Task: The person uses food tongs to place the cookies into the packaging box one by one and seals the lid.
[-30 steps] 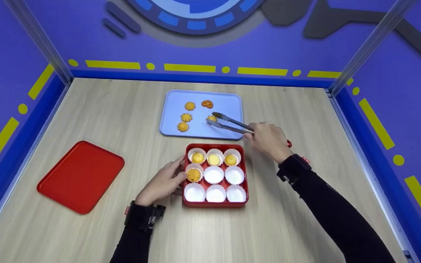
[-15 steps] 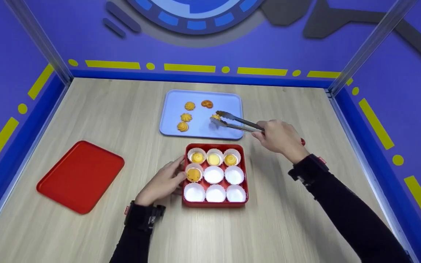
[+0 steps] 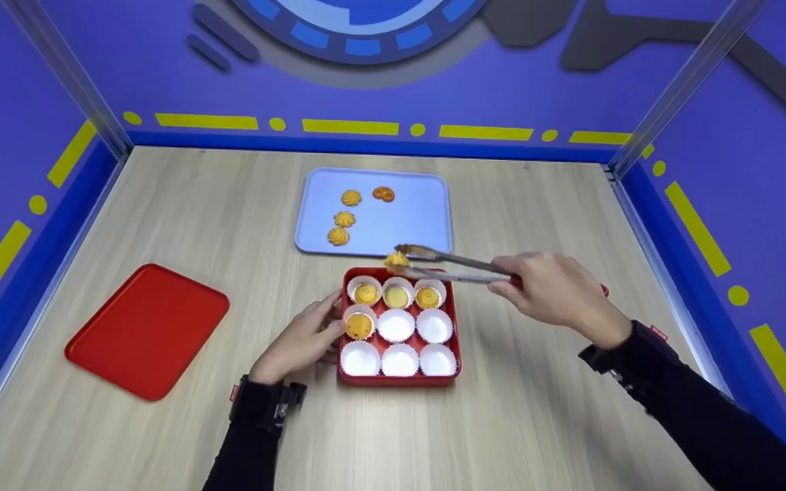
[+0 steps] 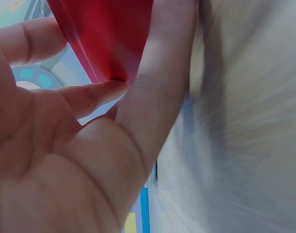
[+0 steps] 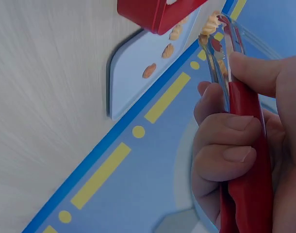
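My right hand (image 3: 557, 290) grips red-handled metal tongs (image 3: 458, 267), whose tips pinch a swirled cookie (image 3: 396, 260) above the back edge of a red box (image 3: 398, 380). In the right wrist view, fingers and thumb wrap the red handles, and the cookie (image 5: 211, 25) sits between the tips. Inside the box stand white paper cups in a grid; the three at the back and the middle-left one hold yellow or golden cookies, the others nothing. My left hand (image 3: 301, 344) rests against the box's left side, its fingers touching the red wall (image 4: 106, 34).
Behind the box, a light blue tray (image 3: 406, 235) bears several swirled cookies, such as one nearby cookie (image 3: 338, 236), and a brown pretzel-shaped piece (image 3: 383, 194). A red lid (image 3: 147, 331) lies on the wooden table (image 3: 522, 429) at left. Blue walls enclose the table.
My right hand has drawn back and to the right, and the tongs have lifted the cookie off the blue tray toward the box. The left hand has stayed in place.
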{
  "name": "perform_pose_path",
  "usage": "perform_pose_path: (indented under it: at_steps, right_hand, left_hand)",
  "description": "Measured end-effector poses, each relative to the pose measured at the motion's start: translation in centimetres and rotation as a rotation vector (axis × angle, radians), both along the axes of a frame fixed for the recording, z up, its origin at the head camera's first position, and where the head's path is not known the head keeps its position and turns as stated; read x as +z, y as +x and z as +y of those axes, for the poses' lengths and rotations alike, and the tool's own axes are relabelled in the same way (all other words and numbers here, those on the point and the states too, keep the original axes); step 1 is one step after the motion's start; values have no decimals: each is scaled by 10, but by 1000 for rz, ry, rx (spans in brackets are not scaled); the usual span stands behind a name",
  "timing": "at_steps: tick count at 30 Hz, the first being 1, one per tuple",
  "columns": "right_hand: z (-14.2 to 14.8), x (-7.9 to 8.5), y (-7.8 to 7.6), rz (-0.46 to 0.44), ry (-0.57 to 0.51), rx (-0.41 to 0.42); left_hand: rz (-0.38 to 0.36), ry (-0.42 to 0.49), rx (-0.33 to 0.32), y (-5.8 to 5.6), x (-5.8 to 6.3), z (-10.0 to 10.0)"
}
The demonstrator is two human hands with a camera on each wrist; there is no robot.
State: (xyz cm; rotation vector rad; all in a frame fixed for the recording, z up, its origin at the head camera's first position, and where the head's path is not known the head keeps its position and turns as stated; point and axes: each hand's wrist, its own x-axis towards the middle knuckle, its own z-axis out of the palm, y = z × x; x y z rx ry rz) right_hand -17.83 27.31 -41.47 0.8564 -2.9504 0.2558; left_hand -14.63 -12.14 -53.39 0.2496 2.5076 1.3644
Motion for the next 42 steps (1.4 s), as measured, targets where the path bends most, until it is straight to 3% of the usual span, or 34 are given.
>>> perform_pose_path:
  at_steps: [6,12,18,32,42]
  right_hand:
    - [1,-2,19,-20,38,61]
    - [0,-9,29,-45,77,105]
    - [-5,-16,32,-67,126,125]
    - [0,-14,35,-28,124,170]
    - [-5,-18,37,-32,166,151]
  left_hand:
    - [-8,8,4,1,0,0]
    - [-12,6,12,0,0,-1]
    - [3,-4,3,0,0,0]
    - [-14,16,2,-1,0,0]
    - [-15,8,4,0,-1,0]
